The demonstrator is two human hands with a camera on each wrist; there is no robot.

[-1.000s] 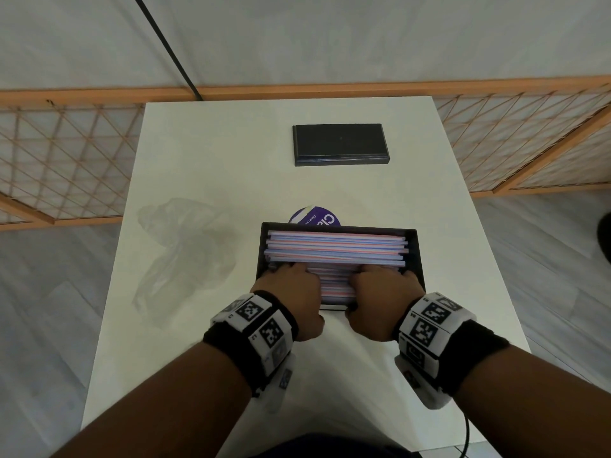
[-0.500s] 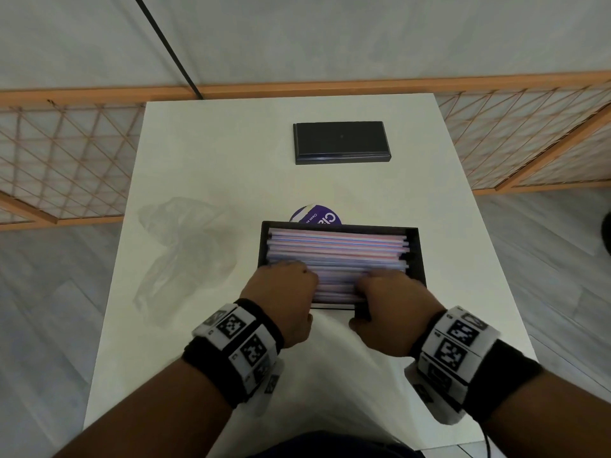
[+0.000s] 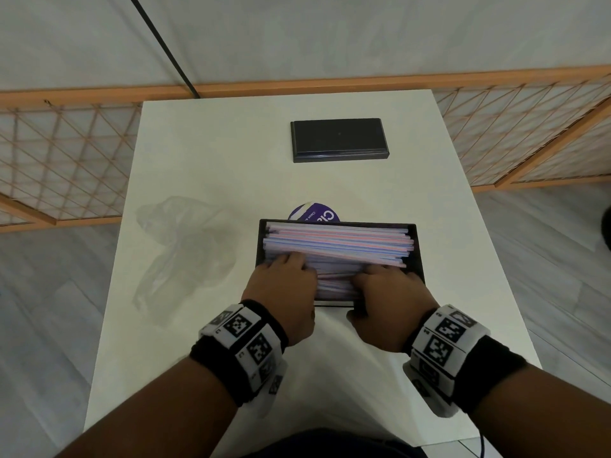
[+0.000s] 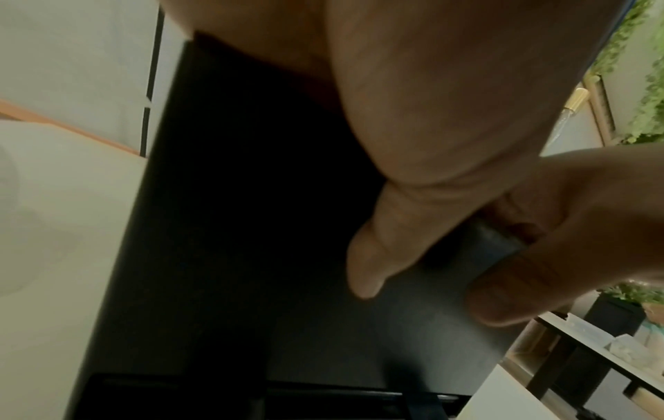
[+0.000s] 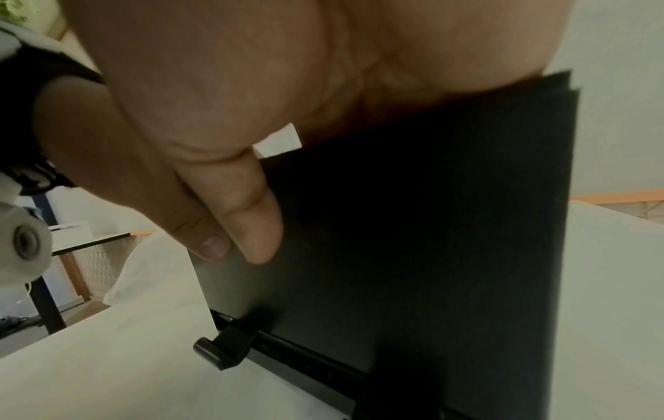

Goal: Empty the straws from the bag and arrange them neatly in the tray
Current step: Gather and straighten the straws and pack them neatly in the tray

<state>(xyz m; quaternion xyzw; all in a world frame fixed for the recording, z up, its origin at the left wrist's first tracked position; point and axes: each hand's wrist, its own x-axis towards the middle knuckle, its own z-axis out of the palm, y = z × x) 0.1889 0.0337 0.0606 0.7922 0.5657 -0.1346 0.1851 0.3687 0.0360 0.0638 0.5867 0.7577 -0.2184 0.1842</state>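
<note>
Tray [image 3: 419, 259], black and rectangular, is pinched at near wall by left hand [image 3: 284, 289] and right hand [image 3: 390, 302]; fingers [image 3: 291, 259] probably cover thin pink-and-blue straws [image 3: 337, 242].

left hand [image 3: 281, 292], right hand [image 3: 390, 305] | drawn back, apart | more straws [image 3: 337, 246] bared between

The white table [image 3: 330, 180] carries four things. A black tray [image 3: 418, 259] sits a little right of the middle, its long sides parallel to the near edge. A round purple disc with white lettering [image 3: 314, 213] shows just past the tray's far wall, partly hidden by it. A crumpled clear plastic bag [image 3: 188, 249] lies toward the left edge. A flat black box [image 3: 339, 138] lies near the far edge, well apart from the tray.
</note>
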